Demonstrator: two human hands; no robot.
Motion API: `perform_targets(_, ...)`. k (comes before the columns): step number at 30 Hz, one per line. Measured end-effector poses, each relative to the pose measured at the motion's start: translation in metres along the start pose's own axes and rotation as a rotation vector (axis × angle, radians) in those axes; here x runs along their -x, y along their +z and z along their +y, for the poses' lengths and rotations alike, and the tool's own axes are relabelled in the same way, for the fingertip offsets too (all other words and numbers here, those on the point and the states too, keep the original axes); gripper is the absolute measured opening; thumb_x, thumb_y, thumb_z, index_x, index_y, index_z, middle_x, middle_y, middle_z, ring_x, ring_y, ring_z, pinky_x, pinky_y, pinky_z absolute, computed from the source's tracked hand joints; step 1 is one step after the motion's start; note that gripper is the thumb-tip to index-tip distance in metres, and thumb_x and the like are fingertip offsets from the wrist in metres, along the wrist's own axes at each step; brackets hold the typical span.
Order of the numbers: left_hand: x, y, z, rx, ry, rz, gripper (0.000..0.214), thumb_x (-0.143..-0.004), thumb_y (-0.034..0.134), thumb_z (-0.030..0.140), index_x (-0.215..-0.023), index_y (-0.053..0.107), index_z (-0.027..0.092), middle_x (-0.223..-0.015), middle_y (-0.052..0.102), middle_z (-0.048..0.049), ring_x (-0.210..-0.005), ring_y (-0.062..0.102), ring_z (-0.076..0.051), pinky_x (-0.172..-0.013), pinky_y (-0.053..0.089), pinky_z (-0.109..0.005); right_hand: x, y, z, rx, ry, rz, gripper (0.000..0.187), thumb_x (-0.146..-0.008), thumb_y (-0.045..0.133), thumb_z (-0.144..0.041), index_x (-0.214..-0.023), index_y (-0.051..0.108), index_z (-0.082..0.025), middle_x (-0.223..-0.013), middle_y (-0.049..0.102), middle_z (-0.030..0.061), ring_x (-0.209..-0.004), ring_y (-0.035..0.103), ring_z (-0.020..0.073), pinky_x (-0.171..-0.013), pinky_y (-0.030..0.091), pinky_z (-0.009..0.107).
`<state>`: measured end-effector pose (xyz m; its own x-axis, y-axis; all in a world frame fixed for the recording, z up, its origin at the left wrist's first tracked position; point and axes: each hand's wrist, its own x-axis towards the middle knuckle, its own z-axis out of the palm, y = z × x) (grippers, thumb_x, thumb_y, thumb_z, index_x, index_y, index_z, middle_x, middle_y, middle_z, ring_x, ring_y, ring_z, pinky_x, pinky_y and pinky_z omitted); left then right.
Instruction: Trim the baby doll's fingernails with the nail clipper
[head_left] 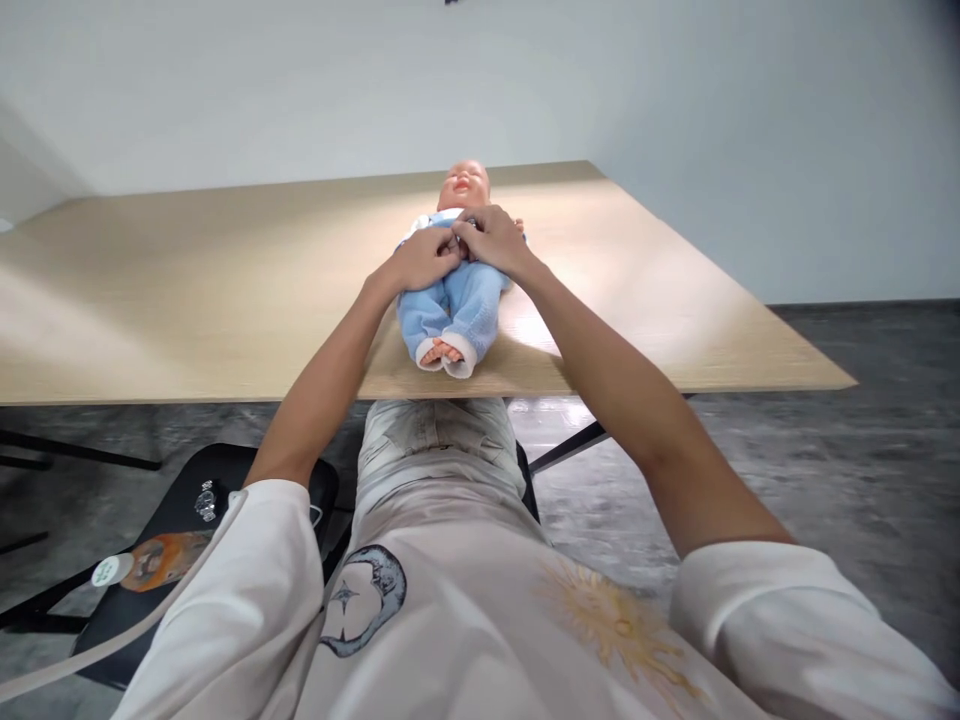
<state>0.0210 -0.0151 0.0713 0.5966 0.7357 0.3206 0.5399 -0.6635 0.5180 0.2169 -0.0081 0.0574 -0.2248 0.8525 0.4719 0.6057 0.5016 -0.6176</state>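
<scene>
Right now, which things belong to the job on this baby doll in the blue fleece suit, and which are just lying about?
Part of the job:
the baby doll in the blue fleece suit
left hand
right hand
pale wooden tabletop

Just lying about:
clear plastic packet
orange-and-white item
black chair

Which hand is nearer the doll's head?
The right hand, on the chest of the doll; the left hand lies lower, further from the head.
</scene>
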Motion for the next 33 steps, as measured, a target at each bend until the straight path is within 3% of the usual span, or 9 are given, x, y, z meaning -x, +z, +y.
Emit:
perform_targets(7, 0.0010, 0.0014, -0.0006, 0.043, 0.002, 0.006, 0.007, -0.093, 0.067, 0.021, -0.099, 0.072, 0.019, -0.097, 0.077, -0.0057, -0.113, 0.074, -0.030, -0.109, 0.060, -0.045, 0.0004, -0.0002, 0.0011, -0.001, -0.015, -0.010, 0.043, -0.114, 0.060, -0.062, -0.102, 0.074, -0.023, -0.086, 0.077, 0.0078, -0.090, 0.077, 0.0286, -0.094, 0.068, 0.047)
perform_targets(16, 0.0022, 0.0002, 0.0014, 0.036, -0.007, -0.001, 0.010, -0.094, 0.065, 0.023, -0.099, 0.073, 0.020, -0.098, 0.078, -0.0063, -0.114, 0.074, -0.030, -0.111, 0.059, -0.047, 0.0013, -0.0015, -0.0014, 0.013, 0.030, -0.002, 0.036, -0.113, 0.060, -0.039, -0.082, 0.065, -0.023, -0.087, 0.078, 0.0110, -0.091, 0.077, 0.0292, -0.096, 0.068, 0.050)
perform_targets(22, 0.0032, -0.0028, 0.0033, 0.002, -0.003, -0.024, 0.011, -0.094, 0.064, 0.024, -0.098, 0.073, 0.020, -0.100, 0.079, -0.0062, -0.111, 0.074, -0.030, -0.109, 0.061, -0.046, -0.0002, -0.0003, -0.0011, -0.009, -0.010, -0.008, 0.039, -0.114, 0.059, -0.055, -0.094, 0.071, -0.023, -0.084, 0.076, 0.0093, -0.089, 0.077, 0.0296, -0.091, 0.069, 0.049)
perform_targets(33, 0.0015, -0.0007, 0.0007, 0.025, -0.013, -0.017, 0.011, -0.093, 0.064, 0.022, -0.098, 0.074, 0.019, -0.100, 0.079, -0.0061, -0.112, 0.075, -0.029, -0.111, 0.060, -0.045, -0.0003, -0.0001, 0.0023, 0.001, -0.008, -0.008, 0.037, -0.114, 0.059, -0.051, -0.090, 0.069, -0.024, -0.084, 0.074, 0.0087, -0.090, 0.077, 0.0302, -0.096, 0.069, 0.053)
